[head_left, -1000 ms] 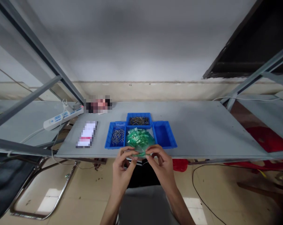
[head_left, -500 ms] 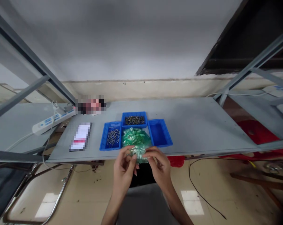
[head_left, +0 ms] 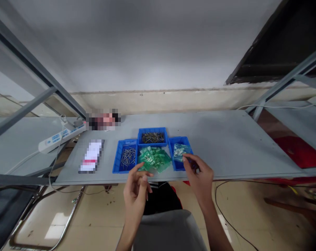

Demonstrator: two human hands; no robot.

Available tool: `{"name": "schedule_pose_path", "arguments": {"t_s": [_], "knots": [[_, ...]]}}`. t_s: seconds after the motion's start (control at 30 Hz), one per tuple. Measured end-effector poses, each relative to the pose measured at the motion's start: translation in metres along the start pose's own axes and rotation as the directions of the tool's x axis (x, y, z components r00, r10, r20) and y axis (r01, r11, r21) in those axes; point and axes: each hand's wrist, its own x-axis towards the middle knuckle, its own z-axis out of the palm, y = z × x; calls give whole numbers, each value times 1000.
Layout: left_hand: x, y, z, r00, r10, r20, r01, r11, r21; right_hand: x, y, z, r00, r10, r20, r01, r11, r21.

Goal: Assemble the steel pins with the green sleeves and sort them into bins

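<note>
My right hand (head_left: 200,171) pinches the edge of a small clear plastic bag (head_left: 180,151) with pale bits in it, held over the right blue bin (head_left: 178,165). My left hand (head_left: 137,190) hovers at the table's front edge, fingers apart and curved, with nothing in it. Just beyond it lies a pile of green plastic bags (head_left: 155,158). Thin metal pieces like screws or nails fill part of the left blue bin (head_left: 117,162). Darker, brassy ones lie in the back blue bin (head_left: 152,143).
A phone (head_left: 92,156) lies on the grey table (head_left: 220,139) at the left, near a white power strip (head_left: 61,137). Grey metal posts (head_left: 40,59) rise at both ends of the table. A folding chair (head_left: 48,216) stands at the lower left.
Both hands held the small bag over the table's front edge. My right hand has carried it right to the right bin; my left hand has let go. The view has shifted slightly.
</note>
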Motion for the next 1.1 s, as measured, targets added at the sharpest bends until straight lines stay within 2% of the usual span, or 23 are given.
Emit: {"name": "schedule_pose_path", "arguments": {"t_s": [0.07,0.13,0.2,0.27,0.33,0.47,0.53,0.67,0.83,0.97,1.1], "knots": [[1,-4,-5,999,-3,-32,4,1000,11,14,9,-8,1000,-22,10,24,989,-146],[2,-8,-10,998,-4,-62,6,1000,21,21,13,-11,997,-78,-19,66,932,-357],[2,-10,-14,996,0,-94,3,1000,30,21,11,-9,987,-149,-51,108,873,-476],[3,-9,-17,992,6,-124,-1,999,37,17,4,-1,978,-207,-17,178,882,-437],[3,-6,-19,989,10,-149,-4,999,45,9,-6,14,962,-258,93,274,895,-352],[4,-2,-22,982,13,-190,-1,998,62,-9,-28,52,877,-306,371,413,875,-254],[3,-3,-25,979,14,-203,0,998,67,-15,-33,69,845,-295,446,430,871,-238],[3,-7,-31,977,7,-213,8,998,69,-19,-35,87,839,-234,492,394,884,-251],[3,-12,-34,979,-4,-203,18,998,65,-16,-34,93,862,-166,479,302,927,-222],[3,-12,-36,979,-6,-203,19,998,60,-14,-37,89,885,-98,455,178,975,-135],[3,-6,-36,989,-35,-144,41,998,41,-14,-42,71,893,5,450,-13,1000,15]]}}
